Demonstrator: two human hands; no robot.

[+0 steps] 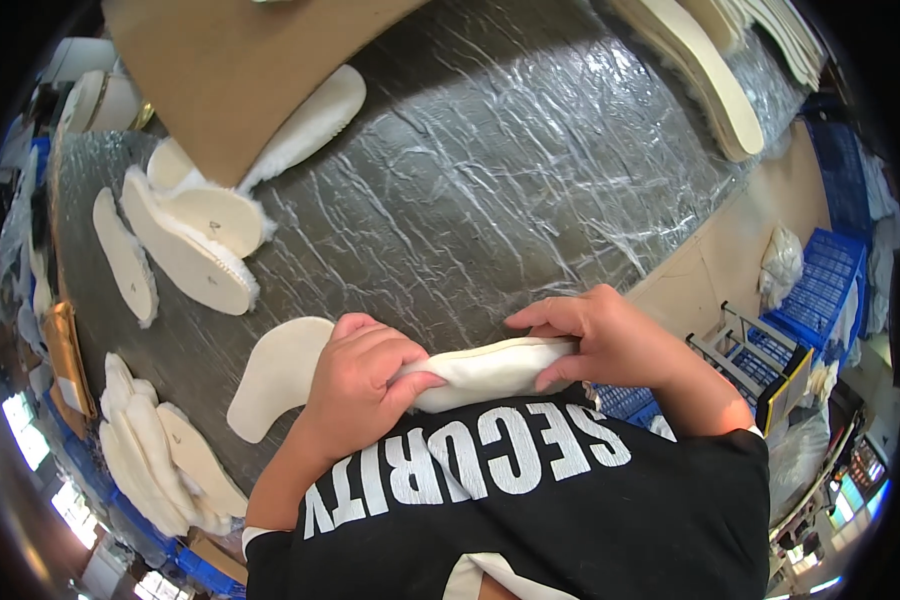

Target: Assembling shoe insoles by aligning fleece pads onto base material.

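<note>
Close to my chest I hold a white fleecy insole (490, 376) on its side, its thin cream edge facing up. My left hand (362, 385) is closed on one end, with the thumb pressed against the fleece. At the other end my right hand (602, 335) pinches it between the thumb and the fingers; the index finger stretches out over the table. A flat cream insole (278, 375) lies on the table beside my left hand and partly behind it.
Plastic film covers the dark table (450, 190). Fleecy insoles (195, 245) lie at the left, with a stack (145, 450) at the near left. A brown cardboard sheet (230, 80) overlaps some. More insoles (705, 80) sit far right. Blue crates (820, 285) and a metal stepladder (745, 350) stand right of the table.
</note>
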